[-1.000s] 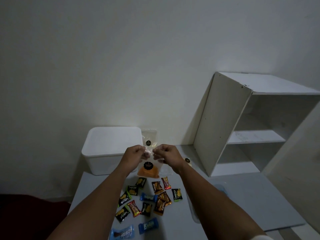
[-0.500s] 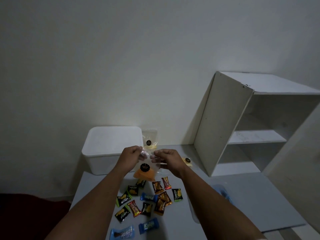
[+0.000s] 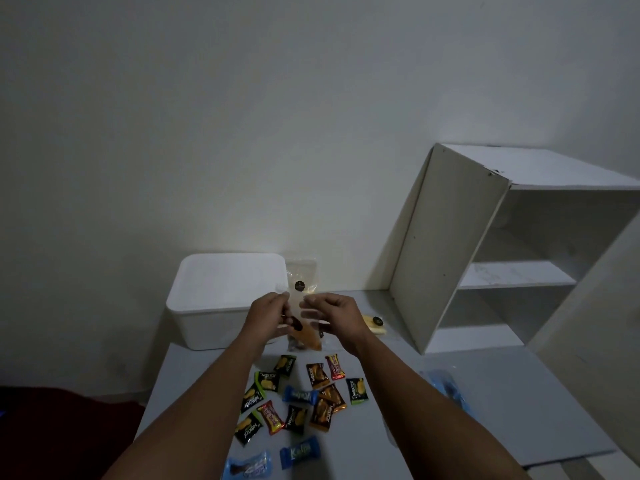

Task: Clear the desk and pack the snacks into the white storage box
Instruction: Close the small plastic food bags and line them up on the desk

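Presently, left hand [image 3: 268, 315]: pinching the clear plastic pouch of orange snack [image 3: 304, 332] by its top; right hand [image 3: 337, 315]: gripping the opposite edge, so it hangs steady
Lidded white plastic storage box [image 3: 221, 299]: just left of pouch; likely destination

A plain off-white wall [image 3: 242, 116] is seen across the whole upper part of the view, dimly lit, with a brighter patch low down behind the surface; a pale grey surface [image 3: 502, 393] is set against it; a white open shelf unit [image 3: 450, 244] is stood on the surface's right side, its one inner shelf board [image 3: 516, 275] bare; to the lower left, beyond the surface's edge, a dark red area [image 3: 62, 431] is seen, too dim to be identified.
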Available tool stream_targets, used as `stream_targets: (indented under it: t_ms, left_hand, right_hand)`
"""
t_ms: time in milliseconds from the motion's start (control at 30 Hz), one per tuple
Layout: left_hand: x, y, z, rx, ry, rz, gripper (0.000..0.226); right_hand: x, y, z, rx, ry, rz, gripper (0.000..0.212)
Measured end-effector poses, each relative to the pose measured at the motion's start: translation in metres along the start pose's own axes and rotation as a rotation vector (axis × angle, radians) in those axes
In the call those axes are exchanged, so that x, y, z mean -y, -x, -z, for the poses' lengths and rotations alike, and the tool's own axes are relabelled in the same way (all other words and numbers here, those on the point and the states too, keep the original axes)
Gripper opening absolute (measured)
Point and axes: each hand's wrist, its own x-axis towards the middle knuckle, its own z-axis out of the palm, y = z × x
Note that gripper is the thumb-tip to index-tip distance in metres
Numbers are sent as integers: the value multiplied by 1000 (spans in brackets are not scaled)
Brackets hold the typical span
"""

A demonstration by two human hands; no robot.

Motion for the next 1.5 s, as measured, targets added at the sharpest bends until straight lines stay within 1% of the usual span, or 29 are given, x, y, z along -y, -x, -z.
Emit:
stream_targets:
  t_ms: [67,133,267,300,433,500,567,633,700,867,1067,1200,1367,1500]
  left_hand:
    - [-1,4,-5,39,69,20,23]
    - [-3,7,-8,34,103,26,19]
    - [-6,5,-7,30,82,29,27]
    - [-5,4,-7,42,66,21,32]
    - [-3,4,-6,77,-60,-19,44]
    - [-2,5,-6,82,-144,-49,39]
    - [0,5,-6,93,-199,-65,31]
    - [1,5,-4,100,-268,-81,31]
    - [2,5,-4,122,-339,-108,30]
    - [0,8,-8,221,-382,-132,35]
    - [-3,11,-9,292,-447,-173,31]
    - [-2,13,-8,268,-470,-188,31]
    - [-1,16,-8,151,-536,-272,32]
    - [-1,14,-5,127,-570,-300,33]
  right_hand:
    - [0,0,-4,34,10,-12,25]
    - [1,2,-8,56,19,-14,26]
    - [6,5,-11,53,-2,-23,37]
    - [6,5,-11,53,-1,-26,37]
    - [1,2,-10,50,54,-35,24]
    - [-2,1,-10,41,69,-46,23]
    - [-4,1,-10,48,88,-49,17]
    - [-5,2,-10,50,107,-44,7]
    - [-5,3,-12,35,107,-42,5]
    - [-3,4,-10,-5,96,-33,8]
    - [3,11,-8,-13,18,-30,15]
    - [4,13,-6,-10,33,-13,18]
    - [2,15,-5,38,57,-18,11]
    - [1,14,-6,73,69,-61,19]
